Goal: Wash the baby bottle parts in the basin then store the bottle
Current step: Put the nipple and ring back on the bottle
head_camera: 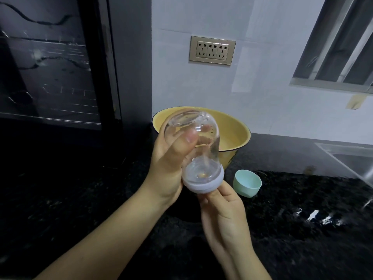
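Baby bottle of clear rounded plastic (193, 142) is held tilted, base up and neck down, in the air over the black speckled stone counter (80, 178), in front of the basin.

On that counter stands the yellow enamel basin (242, 128) with a dark rim, against the wall. The left hand (169, 158) is wrapped round the bottle's body, thumb pressed on the near side. The right hand (222, 215) comes from below, fingertips pinching the white screw collar (201, 184) at the neck. A small mint-green plastic cap (247, 184) lies on its side just beside the basin, apart from both hands.

Likely trouble is a slip: the smooth bottle may be wet, and a twist on the collar could turn the body in the left palm or drop it onto the stone. A sweeping right elbow could also knock the cap away.

Faint graduation marks show on the bottle's far side, too small to read; no brand is legible.
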Demonstrator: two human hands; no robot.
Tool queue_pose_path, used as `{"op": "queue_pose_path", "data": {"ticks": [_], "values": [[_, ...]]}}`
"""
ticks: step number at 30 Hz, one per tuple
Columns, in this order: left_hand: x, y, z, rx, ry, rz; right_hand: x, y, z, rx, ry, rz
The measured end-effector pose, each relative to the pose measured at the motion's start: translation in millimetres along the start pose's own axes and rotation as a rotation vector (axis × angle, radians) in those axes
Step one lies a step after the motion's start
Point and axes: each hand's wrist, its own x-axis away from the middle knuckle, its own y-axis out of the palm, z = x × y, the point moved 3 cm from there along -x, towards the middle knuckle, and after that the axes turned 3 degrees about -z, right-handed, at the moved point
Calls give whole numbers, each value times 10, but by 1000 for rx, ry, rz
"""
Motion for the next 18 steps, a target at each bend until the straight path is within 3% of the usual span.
{"op": "queue_pose_path", "data": {"ticks": [6, 11, 15, 18], "values": [[4, -23, -19, 23, -68, 75, 53, 34, -15, 304, -183, 245], [58, -25, -77, 123, -145, 174, 143, 96, -22, 593, -486, 382], [57, -225, -130, 238, -279, 301, 30, 139, -153, 623, -375, 298], [79, -481, -118, 219, -337, 259, -125, 158, -424, 642, -233, 168]]}}
